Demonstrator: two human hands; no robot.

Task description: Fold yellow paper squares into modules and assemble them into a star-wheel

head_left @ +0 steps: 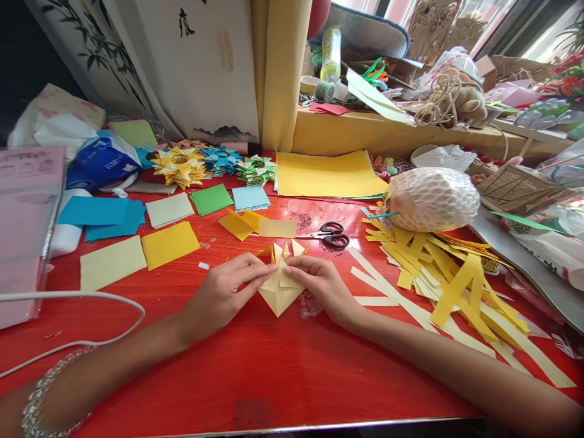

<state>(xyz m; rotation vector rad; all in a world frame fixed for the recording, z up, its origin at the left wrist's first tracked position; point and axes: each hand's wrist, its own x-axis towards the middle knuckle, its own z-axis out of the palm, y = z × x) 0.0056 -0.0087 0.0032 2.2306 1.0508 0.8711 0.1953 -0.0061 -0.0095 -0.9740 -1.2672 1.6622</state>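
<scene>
Between my two hands is a folded pale-yellow paper piece [278, 297], its lower corner pointing toward me and several pointed tips standing up at the far side. My left hand [230, 291] pinches its left side between thumb and fingers. On the opposite side my right hand [322, 286] grips the paper the same way, the thumbs almost meeting at the middle. Black-handled scissors [335, 236] lie just beyond, blades partly under a cream paper rectangle [278, 228]. Folded yellow paper pieces [237, 224] rest beside that rectangle.
Stacks of coloured paper, including yellow [170, 244] and green [211, 199], lie at the left. Folded paper stars [180, 165] and large yellow sheets [328, 173] are at the back. Yellow paper strips [460, 298] pile up at right, by a net-wrapped round object [433, 198]. A white cable [132, 304] curves at left.
</scene>
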